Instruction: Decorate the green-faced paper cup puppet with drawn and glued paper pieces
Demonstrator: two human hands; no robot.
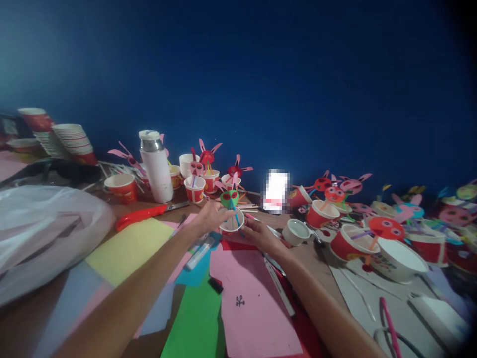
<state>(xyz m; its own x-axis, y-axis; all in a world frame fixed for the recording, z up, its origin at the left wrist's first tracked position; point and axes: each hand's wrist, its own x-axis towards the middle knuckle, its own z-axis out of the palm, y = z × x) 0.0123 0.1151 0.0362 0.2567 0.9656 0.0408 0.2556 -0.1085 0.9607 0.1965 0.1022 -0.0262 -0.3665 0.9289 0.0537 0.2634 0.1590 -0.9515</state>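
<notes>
A small paper cup (231, 229) is between my hands, with a green paper face (229, 199) that has red eyes and pink ears standing on a blue straw (237, 217) in it. My left hand (210, 217) grips the cup from its left side, fingers reaching over the rim toward the straw. Closed against the cup's right side is my right hand (264, 237). Below the cup lie a pink paper sheet (257, 298) with a small black drawing, a green sheet (197, 318) and a glue stick (200, 253).
Several red cups with paper animal faces (322, 214) stand to the right. A white bottle (156, 171) and more decorated cups (195, 189) are at the back. Red-handled scissors (141, 218) rest on a yellow sheet (130, 246). A plastic bag (52, 233) is at left, near stacked cups (74, 141).
</notes>
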